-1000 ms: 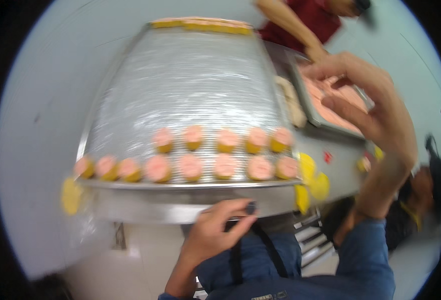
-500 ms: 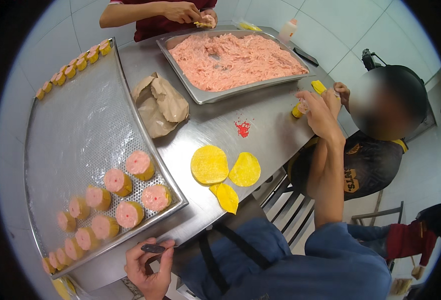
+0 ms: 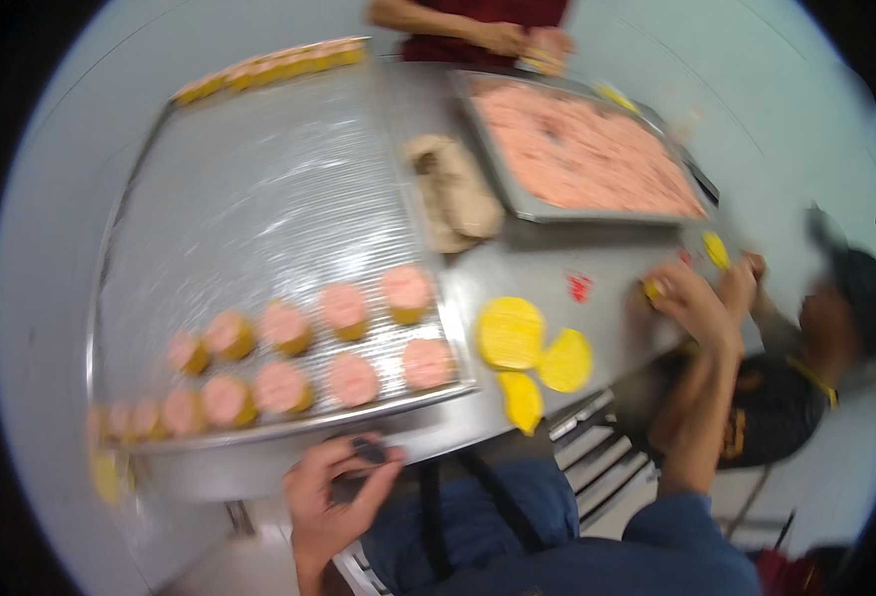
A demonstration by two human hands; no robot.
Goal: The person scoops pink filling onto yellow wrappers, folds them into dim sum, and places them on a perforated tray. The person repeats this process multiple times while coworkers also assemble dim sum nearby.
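My left hand [image 3: 334, 497] pinches a small dark object [image 3: 368, 452] by the steel table edge [image 3: 478, 422] — my right hand [image 3: 686, 303] grips a yellow piece [image 3: 654, 290], blurred.

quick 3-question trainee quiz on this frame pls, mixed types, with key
1. True or false: the right hand reaches out over the steel table, toward its far right edge.
2. Multiple choice: where do the three yellow wrappers lie? A) inside the tray of pink filling B) on the bare table, right of the wrapped tray C) on the floor
3. Fill in: the left hand is at the table's near edge and pinches a small ____ thing.

Key: 1 true; 2 B; 3 dark (too blurred to tell what it is).
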